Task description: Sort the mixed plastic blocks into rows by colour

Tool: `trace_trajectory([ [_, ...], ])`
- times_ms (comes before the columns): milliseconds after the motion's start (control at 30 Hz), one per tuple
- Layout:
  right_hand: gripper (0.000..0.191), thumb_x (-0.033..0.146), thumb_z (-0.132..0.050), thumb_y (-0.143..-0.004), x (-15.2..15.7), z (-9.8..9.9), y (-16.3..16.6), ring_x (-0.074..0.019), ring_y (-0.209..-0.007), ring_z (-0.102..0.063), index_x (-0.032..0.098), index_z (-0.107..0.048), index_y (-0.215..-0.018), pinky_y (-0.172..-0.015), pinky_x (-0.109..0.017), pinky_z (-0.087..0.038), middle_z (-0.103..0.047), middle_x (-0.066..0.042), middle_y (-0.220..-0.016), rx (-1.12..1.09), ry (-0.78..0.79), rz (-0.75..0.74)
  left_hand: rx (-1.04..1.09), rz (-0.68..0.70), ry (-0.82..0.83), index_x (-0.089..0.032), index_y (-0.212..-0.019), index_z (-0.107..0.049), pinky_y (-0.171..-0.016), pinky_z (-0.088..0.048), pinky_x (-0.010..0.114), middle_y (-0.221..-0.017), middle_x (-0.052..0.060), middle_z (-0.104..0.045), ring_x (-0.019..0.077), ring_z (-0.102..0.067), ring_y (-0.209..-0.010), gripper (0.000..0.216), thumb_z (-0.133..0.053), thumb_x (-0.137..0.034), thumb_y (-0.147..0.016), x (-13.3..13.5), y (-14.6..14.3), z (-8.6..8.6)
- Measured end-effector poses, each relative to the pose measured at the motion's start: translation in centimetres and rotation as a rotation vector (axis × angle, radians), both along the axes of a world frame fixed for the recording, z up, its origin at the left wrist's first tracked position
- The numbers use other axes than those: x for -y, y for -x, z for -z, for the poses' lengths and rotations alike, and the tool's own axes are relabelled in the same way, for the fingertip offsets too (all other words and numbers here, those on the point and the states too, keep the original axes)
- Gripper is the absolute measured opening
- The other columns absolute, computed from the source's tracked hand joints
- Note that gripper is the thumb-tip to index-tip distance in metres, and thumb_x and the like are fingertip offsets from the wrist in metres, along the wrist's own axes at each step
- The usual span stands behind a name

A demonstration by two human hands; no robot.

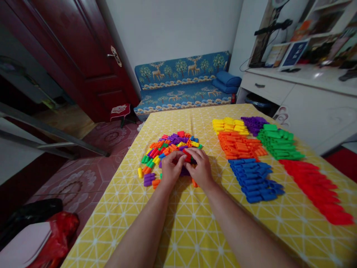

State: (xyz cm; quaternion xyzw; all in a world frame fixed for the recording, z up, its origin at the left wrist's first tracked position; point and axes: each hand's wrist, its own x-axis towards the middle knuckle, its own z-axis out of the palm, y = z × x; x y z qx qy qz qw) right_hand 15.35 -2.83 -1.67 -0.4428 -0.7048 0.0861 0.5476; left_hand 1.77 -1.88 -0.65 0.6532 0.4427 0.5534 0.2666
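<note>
A mixed pile of small plastic blocks (170,147) in many colours lies on the yellow tablecloth (189,223). My left hand (171,168) and my right hand (199,167) meet at the pile's near edge, fingers curled together. Between their fingertips sits a red block (187,154), pinched by both hands. To the right lie sorted groups: yellow blocks (230,125), purple blocks (253,124), orange blocks (240,145), green blocks (277,141), blue blocks (255,178) and red blocks (315,186).
A dark red door (92,56) stands at the left, a blue patterned sofa (184,82) beyond the table. A white cabinet (306,96) with shelves is at the right. A red bag (55,238) lies on the floor at the lower left.
</note>
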Motion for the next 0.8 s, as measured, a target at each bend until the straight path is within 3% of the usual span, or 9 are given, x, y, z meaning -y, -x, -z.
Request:
trace_trajectory([
  [200, 0.035, 0.01, -0.059, -0.08, 0.0, 0.2, 0.0, -0.0222, -0.111, -0.058, 0.022, -0.063, -0.112, -0.1, -0.041, -0.046, -0.066, -0.006, -0.116, -0.022, -0.009, -0.017, -0.189, 0.001, -0.172, -0.018, -0.083, -0.067, -0.069, -0.05, 0.026, -0.081, 0.004, -0.071, 0.0155, -0.064, -0.072, 0.011, -0.06, -0.025, -0.087, 0.1, 0.1, -0.3],
  [433, 0.036, 0.014, -0.06, -0.078, 0.2, 0.4, 0.1, -0.0228, -0.105, -0.062, 0.023, -0.06, -0.112, -0.096, -0.04, -0.048, -0.068, -0.006, -0.111, -0.062, 0.048, 0.046, -0.057, 0.033, -0.031, -0.022, -0.115, -0.064, -0.073, -0.05, 0.028, -0.081, 0.003, -0.069, 0.016, -0.064, -0.071, 0.03, -0.056, -0.036, -0.09, 0.6, 0.0, -0.3],
  [600, 0.036, 0.022, -0.065, -0.077, 1.9, -1.3, -0.1, -0.0226, -0.103, -0.062, 0.022, -0.059, -0.112, -0.09, -0.038, -0.05, -0.067, -0.008, -0.11, -0.192, 0.091, 0.12, 0.044, 0.054, 0.009, -0.021, -0.117, -0.064, -0.071, -0.051, 0.028, -0.086, 0.005, -0.07, 0.0173, -0.065, -0.074, 0.036, -0.051, -0.044, -0.092, 0.6, 0.3, -0.1],
  [700, 0.038, 0.025, -0.066, -0.079, 4.1, -3.3, -2.8, -0.0224, -0.104, -0.063, 0.022, -0.059, -0.116, -0.087, -0.038, -0.051, -0.067, -0.008, -0.113, -0.245, 0.147, 0.084, 0.047, 0.065, 0.031, -0.02, -0.111, -0.066, -0.071, -0.052, 0.029, -0.083, 0.005, -0.071, 0.018, -0.065, -0.074, 0.036, -0.05, -0.046, -0.093, 0.4, 0.5, 0.1],
  [800, 0.044, 0.029, -0.069, -0.079, 6.6, -4.8, -8.7, -0.0232, -0.11, -0.062, 0.025, -0.058, -0.121, -0.089, -0.04, -0.05, -0.065, -0.009, -0.121, -0.249, 0.164, 0.112, 0.058, 0.079, 0.034, -0.02, -0.105, -0.069, -0.07, -0.051, 0.029, -0.078, 0.004, -0.07, 0.0176, -0.065, -0.071, 0.036, -0.05, -0.048, -0.092, 0.4, 0.4, 0.1],
])
